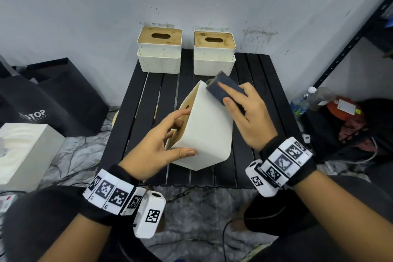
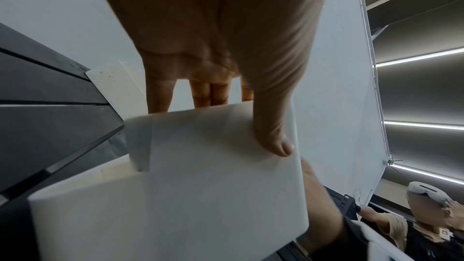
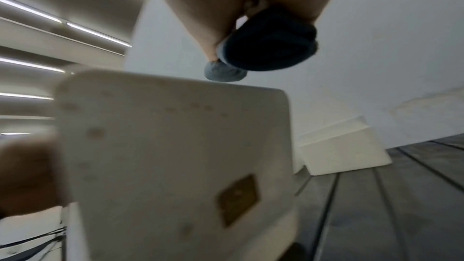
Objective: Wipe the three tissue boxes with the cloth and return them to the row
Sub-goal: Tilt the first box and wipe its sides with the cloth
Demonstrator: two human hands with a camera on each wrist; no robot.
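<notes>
A white tissue box [image 1: 207, 127] with a wooden lid is tipped on its side above the black slatted table [image 1: 251, 168]. My left hand [image 1: 158, 145] grips it, thumb on the white bottom face, fingers on the lid side. The left wrist view shows that thumb on the box [image 2: 200, 186]. My right hand [image 1: 247, 112] holds a folded dark blue cloth [image 1: 224, 88] against the box's far upper edge. In the right wrist view the cloth [image 3: 268, 41] sits just above the box [image 3: 175, 156]. Two more white tissue boxes [image 1: 160, 50] [image 1: 214, 53] stand upright in a row at the table's back.
Black bags [image 1: 53, 95] and a white box [image 1: 23, 151] lie to the left of the table. At the right stand a dark metal shelf [image 1: 348, 42], a plastic bottle [image 1: 302, 102] and clutter. A pale wall runs behind the table.
</notes>
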